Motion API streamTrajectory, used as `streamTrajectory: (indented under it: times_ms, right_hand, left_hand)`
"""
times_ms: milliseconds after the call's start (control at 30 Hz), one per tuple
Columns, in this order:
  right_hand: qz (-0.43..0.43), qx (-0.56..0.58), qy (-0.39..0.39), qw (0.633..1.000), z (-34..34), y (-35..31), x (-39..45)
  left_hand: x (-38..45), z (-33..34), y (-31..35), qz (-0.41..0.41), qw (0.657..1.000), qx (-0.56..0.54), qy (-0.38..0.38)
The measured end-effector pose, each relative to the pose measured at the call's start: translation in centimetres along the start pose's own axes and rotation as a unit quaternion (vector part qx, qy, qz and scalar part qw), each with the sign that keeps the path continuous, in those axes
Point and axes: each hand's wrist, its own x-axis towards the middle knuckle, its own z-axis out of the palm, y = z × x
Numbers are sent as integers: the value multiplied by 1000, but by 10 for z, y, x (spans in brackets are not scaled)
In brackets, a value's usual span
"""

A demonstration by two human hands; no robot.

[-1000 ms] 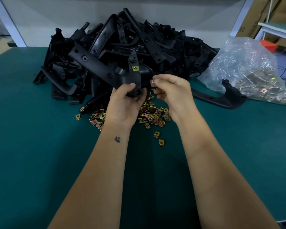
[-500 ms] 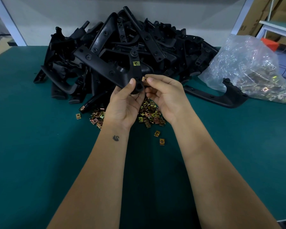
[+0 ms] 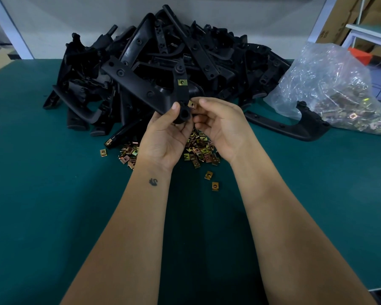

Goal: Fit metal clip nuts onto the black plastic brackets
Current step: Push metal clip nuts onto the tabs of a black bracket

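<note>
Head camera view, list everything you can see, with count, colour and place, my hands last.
Black plastic bracket in hand: one, black, held up over the table, one clip nut already fitted.
Pile of black plastic brackets: many, black, table rear.
Separate black bracket: one, black, right, beside the bag.
Loose metal clip nuts: many, brass-gold, heaped under the hands.
Clear plastic bag of clip nuts: one, transparent, right.
Green table: one, teal.
Left hand: grips the held bracket.
Right hand: pinches one clip nut at the bracket's edge.
</note>
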Motion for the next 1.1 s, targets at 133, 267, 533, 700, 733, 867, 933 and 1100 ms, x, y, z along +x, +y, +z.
streamTrajectory:
  times_ms: [133, 267, 533, 700, 733, 867, 933, 1100]
  right_hand:
    - [-6, -16, -19, 1000, 0, 1, 0]
    - [-21, -13, 16, 1000, 4, 5, 0]
    - [-55, -41, 45, 997, 7, 3, -2]
    - [-66, -35, 45, 996, 7, 4, -2]
    - [-67, -39, 45, 996, 7, 4, -2]
    - [-60, -38, 45, 996, 8, 5, -1]
    - [-52, -38, 44, 997, 9, 5, -1]
    - [-40, -21, 40, 998, 9, 5, -2]
  left_hand:
    - [0, 0, 0, 4, 1000, -6, 5]
    - [-1, 1, 0, 5, 1000, -27, 9]
    - [0, 0, -1, 7, 999, -27, 18]
    - [1, -3, -1, 0, 1000, 3, 11]
    - [1, -3, -1, 0, 1000, 6, 10]
    - [1, -2, -1, 3, 1000, 10, 11]
    - [0, -2, -1, 3, 1000, 16, 8]
    - [-1, -1, -1, -3, 1000, 29, 7]
